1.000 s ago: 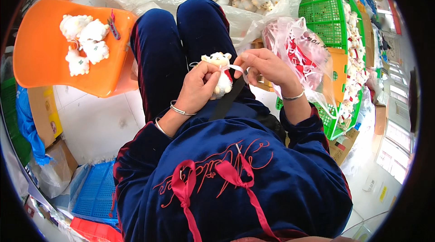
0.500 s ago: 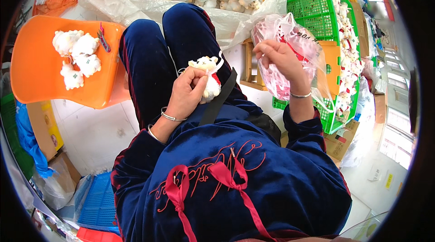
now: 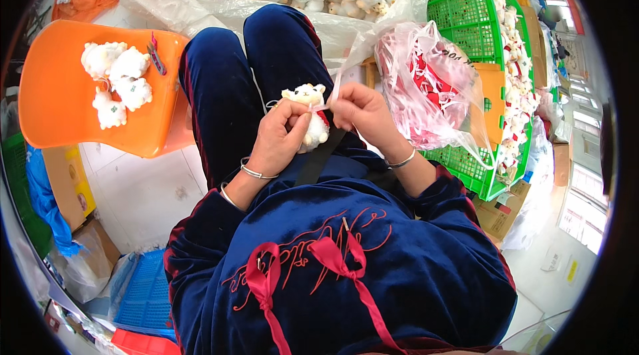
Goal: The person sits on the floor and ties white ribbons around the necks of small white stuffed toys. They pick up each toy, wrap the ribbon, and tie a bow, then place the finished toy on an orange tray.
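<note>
Over my lap, my left hand (image 3: 281,134) grips a small white plush toy (image 3: 315,134) at its neck, thumb and forefinger pinched together. The toy's head faces up and away from me, and a patch of red shows at its side. A pale pink ribbon (image 3: 321,108) runs across the neck between my two hands. On the right, my right hand (image 3: 366,115) pinches that ribbon close beside the toy, and one ribbon end rises above its fingers.
An orange stool (image 3: 53,89) at left bears several white plush toys (image 3: 120,72) and small snips (image 3: 156,57). A clear bag of ribbons (image 3: 432,89) lies at right, beside green crates (image 3: 466,9) of toys. Ahead sits a large plastic sack (image 3: 219,14) full of white toys.
My right hand has come left from beside the ribbon bag to the toy and now pinches the ribbon. My left hand keeps its hold on the toy.
</note>
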The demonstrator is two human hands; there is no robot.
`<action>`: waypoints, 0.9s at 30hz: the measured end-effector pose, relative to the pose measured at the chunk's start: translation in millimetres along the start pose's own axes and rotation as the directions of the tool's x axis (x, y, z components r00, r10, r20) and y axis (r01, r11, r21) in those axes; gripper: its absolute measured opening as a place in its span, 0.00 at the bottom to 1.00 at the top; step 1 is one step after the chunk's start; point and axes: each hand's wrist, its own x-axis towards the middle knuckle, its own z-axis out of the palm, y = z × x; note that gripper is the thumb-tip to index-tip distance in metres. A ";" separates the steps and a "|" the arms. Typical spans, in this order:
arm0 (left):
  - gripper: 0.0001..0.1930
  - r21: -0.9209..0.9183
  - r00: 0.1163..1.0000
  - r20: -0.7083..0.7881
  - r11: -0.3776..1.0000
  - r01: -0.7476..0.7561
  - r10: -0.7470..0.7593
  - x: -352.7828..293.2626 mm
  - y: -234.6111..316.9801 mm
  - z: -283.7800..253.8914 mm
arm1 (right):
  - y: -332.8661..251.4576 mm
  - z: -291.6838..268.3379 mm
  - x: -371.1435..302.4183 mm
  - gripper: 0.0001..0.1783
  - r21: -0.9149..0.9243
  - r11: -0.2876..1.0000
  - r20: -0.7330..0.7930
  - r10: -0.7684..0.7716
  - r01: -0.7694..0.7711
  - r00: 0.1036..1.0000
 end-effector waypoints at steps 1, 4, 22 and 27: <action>0.02 0.006 1.000 -0.003 1.000 -0.008 0.008 0.0 0.4 -0.3 | 4.2 -5.3 -1.1 0.06 -0.109 0.993 0.138 -0.031 0.046 0.990; 0.02 0.025 1.000 0.001 0.999 -0.026 0.026 0.4 1.9 -0.2 | -3.5 -4.5 0.3 0.06 -0.412 0.847 0.350 -0.193 0.336 0.916; 0.06 0.116 0.983 0.007 0.976 -0.183 0.183 1.9 -7.5 -1.0 | 10.6 24.7 4.3 0.11 -0.209 0.966 -0.101 0.130 -0.148 0.986; 0.06 0.134 0.999 0.020 0.990 -0.041 0.038 0.1 3.6 -0.9 | -8.2 -0.5 7.9 0.07 -0.069 0.934 0.079 0.355 -0.350 0.932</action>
